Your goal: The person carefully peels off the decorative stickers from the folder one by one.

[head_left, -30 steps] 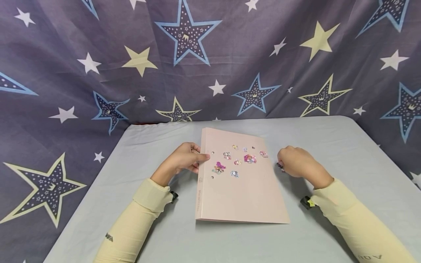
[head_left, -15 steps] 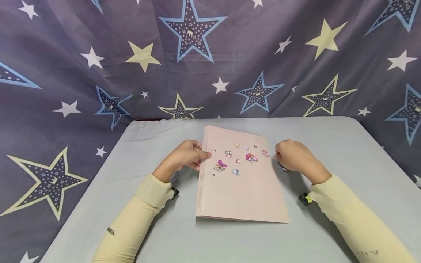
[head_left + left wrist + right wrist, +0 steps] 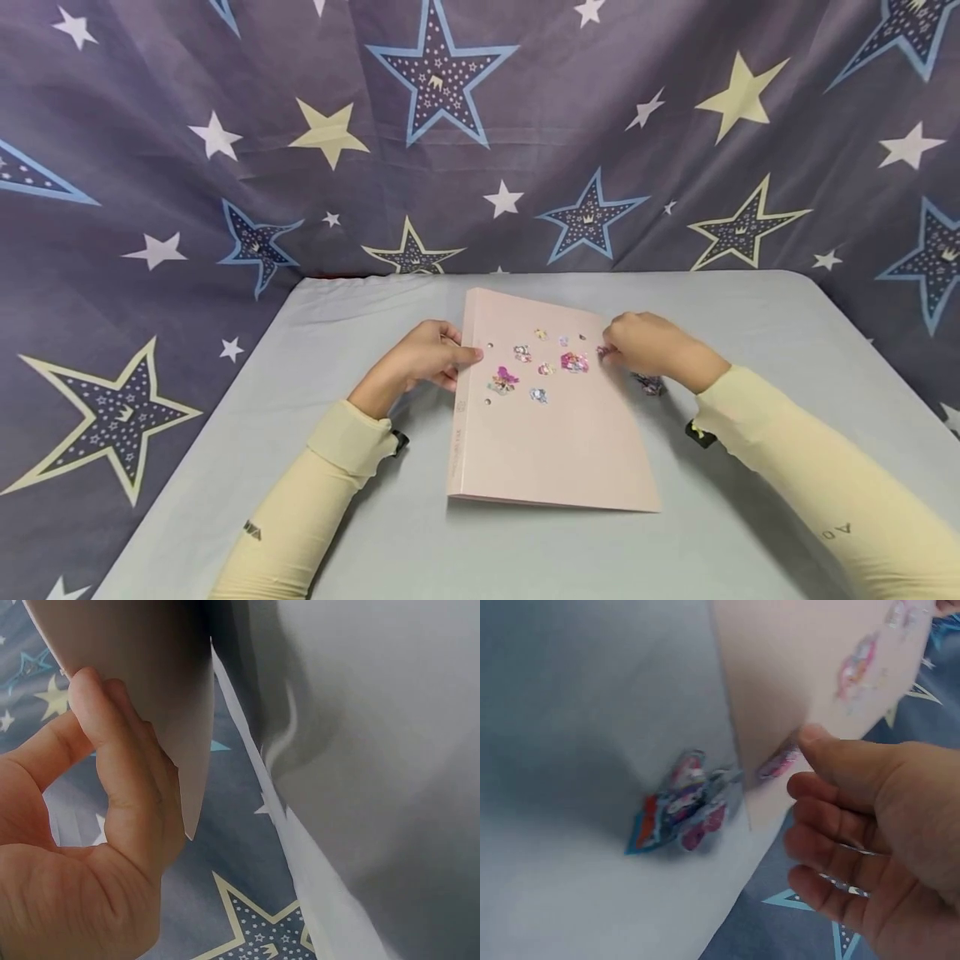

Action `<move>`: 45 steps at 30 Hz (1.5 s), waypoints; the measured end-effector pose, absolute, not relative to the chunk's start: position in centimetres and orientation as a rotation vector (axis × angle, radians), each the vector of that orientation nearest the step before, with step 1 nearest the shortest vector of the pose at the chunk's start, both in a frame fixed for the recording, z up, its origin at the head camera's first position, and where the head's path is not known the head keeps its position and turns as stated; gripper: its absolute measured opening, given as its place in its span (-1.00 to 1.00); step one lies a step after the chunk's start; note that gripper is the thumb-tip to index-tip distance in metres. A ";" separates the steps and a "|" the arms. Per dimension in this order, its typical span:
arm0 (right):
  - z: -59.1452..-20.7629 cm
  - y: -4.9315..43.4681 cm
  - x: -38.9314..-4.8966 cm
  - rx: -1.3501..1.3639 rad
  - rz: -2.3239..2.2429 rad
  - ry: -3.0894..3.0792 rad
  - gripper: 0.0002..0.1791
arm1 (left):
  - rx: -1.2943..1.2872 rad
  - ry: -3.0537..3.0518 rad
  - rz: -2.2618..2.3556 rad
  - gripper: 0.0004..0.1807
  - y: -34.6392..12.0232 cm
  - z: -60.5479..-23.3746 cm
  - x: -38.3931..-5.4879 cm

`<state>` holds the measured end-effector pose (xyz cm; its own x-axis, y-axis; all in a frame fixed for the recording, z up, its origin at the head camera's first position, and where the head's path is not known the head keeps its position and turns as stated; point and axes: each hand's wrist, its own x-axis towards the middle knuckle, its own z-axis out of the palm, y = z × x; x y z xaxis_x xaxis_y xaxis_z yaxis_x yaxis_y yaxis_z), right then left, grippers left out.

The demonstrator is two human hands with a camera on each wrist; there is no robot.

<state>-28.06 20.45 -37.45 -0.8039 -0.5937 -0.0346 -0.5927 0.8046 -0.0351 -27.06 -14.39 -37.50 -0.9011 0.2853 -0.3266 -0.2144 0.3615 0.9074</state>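
One pink folder (image 3: pixel 555 450), spine to the left, at the middle of the counter (image 3: pixel 750 483), its cover carrying eight stickers (image 3: pixel 574 362), the count treating overlapping pieces as one, and three small dots (image 3: pixel 487 402). The eighth, a pink sticker (image 3: pixel 780 762), lies by the right edge, partly hidden in the head view. One pile (image 3: pixel 648 384) of further stickers rests on the counter just beside that edge; its pieces overlap and cannot be counted. Two hands: the left hand (image 3: pixel 423 354) grips the folder at the spine, thumb on the cover, fingers behind; the right hand (image 3: pixel 648 343) has its fingers part bent and its thumb tip at the pink sticker, though whether it has hold of anything cannot be told. Two pale yellow sleeves (image 3: pixel 795 471). Surface: one pale grey cloth over the counter, slightly wrinkled at far left. Room: a dark purple-grey curtain (image 3: pixel 480 242) behind and at both sides, printed with blue, yellow and white stars.
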 end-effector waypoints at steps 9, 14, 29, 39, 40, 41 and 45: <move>-38.8 20.2 -28.3 -1.033 0.133 2.992 -0.76 | 0.067 2.190 1.562 -0.63 -14.3 -37.6 -26.9; -38.9 20.1 -28.3 -1.067 0.111 3.004 -0.77 | 0.064 2.193 1.563 -0.64 -14.3 -37.6 -26.9; -38.0 20.1 -28.6 -1.088 -0.155 2.939 -0.55 | 0.074 2.185 1.575 -0.64 -14.2 -37.6 -26.9; -37.0 20.2 -28.9 -1.052 -0.132 2.938 -0.59 | 0.070 2.188 1.571 -0.64 -14.2 -37.4 -26.8; -37.0 20.2 -28.9 -1.054 -0.130 2.940 -0.60 | 0.070 2.187 1.571 -0.64 -14.3 -37.4 -26.9; -36.9 20.2 -28.9 -1.058 -0.128 2.942 -0.60 | 0.069 2.187 1.570 -0.64 -14.3 -37.4 -26.9; -36.7 20.3 -29.1 -1.059 -0.123 2.945 -0.60 | 0.071 2.192 1.564 -0.64 -14.4 -37.4 -26.8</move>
<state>-29.07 20.31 -36.70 -0.7713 -0.6362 0.0177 -0.6355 0.7682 -0.0772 -26.83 -14.36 -37.40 -0.9001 0.2922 -0.3232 -0.2105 0.3578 0.9098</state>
